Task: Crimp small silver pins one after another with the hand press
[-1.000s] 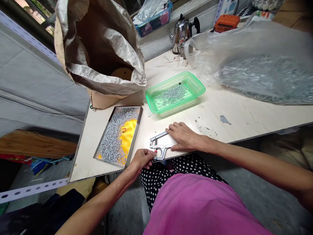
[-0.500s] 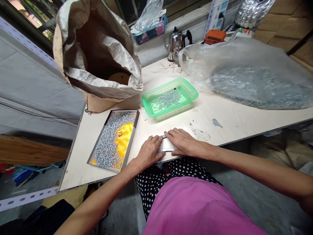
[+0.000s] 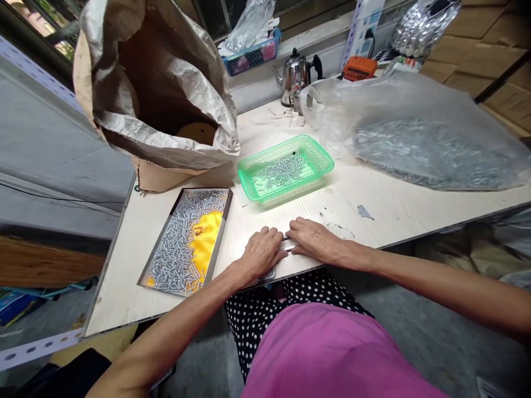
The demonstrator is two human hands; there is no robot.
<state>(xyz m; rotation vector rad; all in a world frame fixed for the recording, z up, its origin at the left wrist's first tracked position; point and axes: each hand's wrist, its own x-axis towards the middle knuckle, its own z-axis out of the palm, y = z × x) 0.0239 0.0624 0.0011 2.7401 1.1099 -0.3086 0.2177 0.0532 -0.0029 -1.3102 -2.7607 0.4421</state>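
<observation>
Close to the table's front edge, my left hand (image 3: 262, 251) and my right hand (image 3: 314, 240) face each other. Between them shows a narrow, shiny metal strip (image 3: 289, 244), its ends covered by my fingers. Both hands are closed on it, knuckles up, and its exact kind is hard to make out. Under the heel of my left hand, a small clear-looking edge (image 3: 270, 273) peeks out. Beyond my hands stands a green plastic basket (image 3: 286, 194) with many small metal screws or pins (image 3: 282, 170) inside. Left of my left hand lies a shallow tray (image 3: 219, 237) of similar pieces over something yellow (image 3: 206, 237).
A large open sack (image 3: 226, 119) stands at the back left. A clear plastic bag (image 3: 435, 149) of metal pieces fills the right side. Behind are a steel kettle (image 3: 293, 80), an orange box (image 3: 359, 68) and a blue basket (image 3: 253, 58). A grey scrap (image 3: 365, 212) lies on the table.
My hands have come slightly closer together, and the left one has turned over more of the piece. Less of its flat surface shows now. The view has shifted a little.
</observation>
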